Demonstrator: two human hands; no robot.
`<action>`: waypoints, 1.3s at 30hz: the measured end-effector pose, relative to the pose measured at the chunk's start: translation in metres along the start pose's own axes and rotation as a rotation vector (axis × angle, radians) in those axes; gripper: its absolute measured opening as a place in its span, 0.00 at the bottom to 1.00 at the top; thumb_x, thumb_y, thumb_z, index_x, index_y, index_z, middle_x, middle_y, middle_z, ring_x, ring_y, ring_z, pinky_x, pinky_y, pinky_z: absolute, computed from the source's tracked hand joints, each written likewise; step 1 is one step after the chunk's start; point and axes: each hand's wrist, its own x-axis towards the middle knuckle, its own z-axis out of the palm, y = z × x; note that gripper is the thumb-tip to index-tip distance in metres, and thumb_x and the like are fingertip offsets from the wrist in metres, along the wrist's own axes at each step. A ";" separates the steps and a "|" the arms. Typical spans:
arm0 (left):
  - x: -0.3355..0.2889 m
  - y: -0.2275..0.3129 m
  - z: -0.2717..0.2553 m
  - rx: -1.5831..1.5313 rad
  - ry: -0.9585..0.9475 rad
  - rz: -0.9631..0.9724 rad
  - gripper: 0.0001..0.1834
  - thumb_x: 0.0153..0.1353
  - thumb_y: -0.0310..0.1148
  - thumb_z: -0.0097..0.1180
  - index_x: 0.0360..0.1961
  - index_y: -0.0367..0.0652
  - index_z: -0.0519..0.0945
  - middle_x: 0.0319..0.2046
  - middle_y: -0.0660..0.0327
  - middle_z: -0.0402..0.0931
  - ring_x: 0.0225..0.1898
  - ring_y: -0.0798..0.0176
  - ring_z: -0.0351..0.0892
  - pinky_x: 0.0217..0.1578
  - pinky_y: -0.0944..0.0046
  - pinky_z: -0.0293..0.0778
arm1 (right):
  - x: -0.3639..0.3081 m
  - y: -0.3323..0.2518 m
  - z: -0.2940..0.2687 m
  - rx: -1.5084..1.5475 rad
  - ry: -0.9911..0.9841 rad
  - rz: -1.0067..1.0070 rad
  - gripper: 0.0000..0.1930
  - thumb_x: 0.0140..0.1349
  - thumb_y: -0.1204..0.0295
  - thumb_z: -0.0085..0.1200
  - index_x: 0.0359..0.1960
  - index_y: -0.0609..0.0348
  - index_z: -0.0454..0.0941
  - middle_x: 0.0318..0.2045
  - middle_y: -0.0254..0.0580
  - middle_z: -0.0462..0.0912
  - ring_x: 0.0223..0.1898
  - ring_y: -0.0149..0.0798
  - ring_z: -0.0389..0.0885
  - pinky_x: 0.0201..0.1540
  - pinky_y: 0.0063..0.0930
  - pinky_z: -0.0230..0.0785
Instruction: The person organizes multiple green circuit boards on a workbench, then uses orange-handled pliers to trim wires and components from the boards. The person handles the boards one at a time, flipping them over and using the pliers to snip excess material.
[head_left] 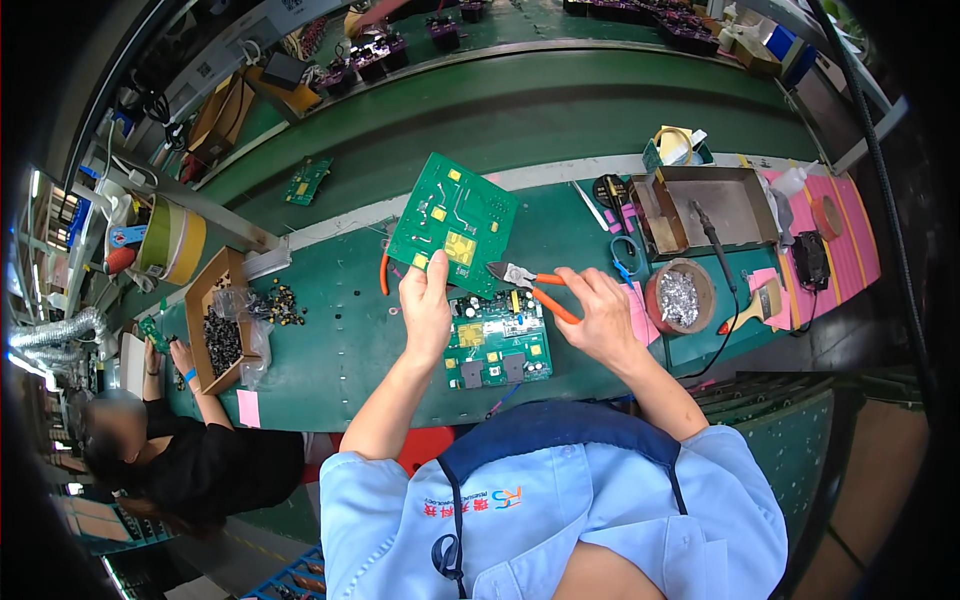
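My left hand [428,308] grips a green circuit board [420,215] by its lower edge, with the thumb on its face. Yellow squares dot that board, which is raised and tilted above the bench. In my right hand [598,312] is a pair of cutting pliers [545,285] with orange handles. The pliers' dark jaws are at the board's lower right edge; whether they touch it I cannot tell. Below both hands a second circuit board [500,370] lies flat on the green bench, its components facing up. Part of its top is hidden by the held board.
To the right are a pot of silvery scraps [680,297], a soldering iron [708,228], a metal tray [725,185], a brush [752,307] and blue-handled scissors [626,256]. Leftward stands a cardboard box [205,290] of black parts, with a co-worker [190,440] beyond it.
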 end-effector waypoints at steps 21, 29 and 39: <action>0.000 0.028 0.009 -0.476 -0.062 -0.190 0.15 0.59 0.33 0.41 0.44 0.35 0.67 0.40 0.57 0.71 0.41 0.65 0.72 0.42 0.65 0.67 | -0.009 0.042 0.006 1.837 0.072 0.802 0.20 0.60 0.60 0.38 0.47 0.61 0.60 0.28 0.44 0.72 0.28 0.38 0.72 0.31 0.32 0.67; 0.001 0.019 -0.009 -0.630 -0.087 -0.294 0.17 0.59 0.32 0.39 0.47 0.33 0.65 0.45 0.53 0.69 0.46 0.58 0.70 0.46 0.59 0.66 | 0.002 0.032 0.005 1.738 -0.040 0.715 0.20 0.59 0.61 0.40 0.48 0.60 0.59 0.28 0.44 0.72 0.29 0.36 0.74 0.30 0.31 0.71; -0.001 0.015 -0.015 -0.675 -0.102 -0.351 0.15 0.58 0.31 0.40 0.46 0.36 0.67 0.43 0.55 0.70 0.44 0.60 0.71 0.46 0.61 0.67 | 0.024 0.009 -0.003 1.718 -0.176 0.593 0.18 0.59 0.64 0.40 0.48 0.59 0.60 0.28 0.41 0.72 0.28 0.34 0.73 0.30 0.29 0.70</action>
